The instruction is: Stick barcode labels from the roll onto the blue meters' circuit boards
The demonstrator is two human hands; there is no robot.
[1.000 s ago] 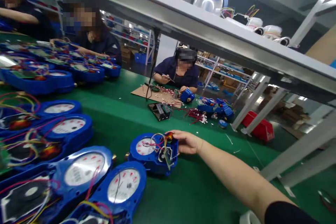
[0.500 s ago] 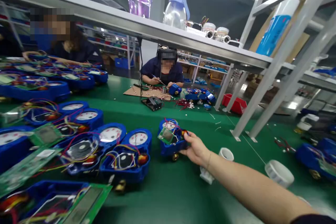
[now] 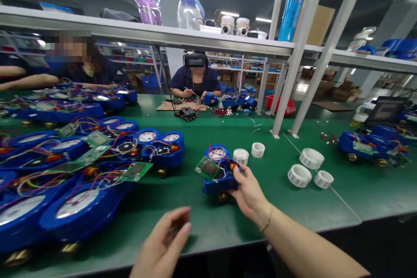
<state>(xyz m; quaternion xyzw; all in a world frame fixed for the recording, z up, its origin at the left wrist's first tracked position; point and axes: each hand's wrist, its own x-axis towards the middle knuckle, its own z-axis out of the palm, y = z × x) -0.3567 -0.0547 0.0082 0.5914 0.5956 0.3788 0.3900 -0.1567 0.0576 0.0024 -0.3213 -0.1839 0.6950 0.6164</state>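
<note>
While my right hand (image 3: 249,191) grips one blue housing (image 3: 215,187) containing wires (image 3: 224,157) over the green table (image 3: 224,223), my left hand (image 3: 161,243) curls half-open, empty; five white rolls (image 3: 299,176) sit farther right.

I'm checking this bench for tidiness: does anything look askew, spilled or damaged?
The blue meter in the right hand has its green circuit board tilted and jutting over one side, and red wires lie loosely heaped farther back. No damage is clear.
</note>
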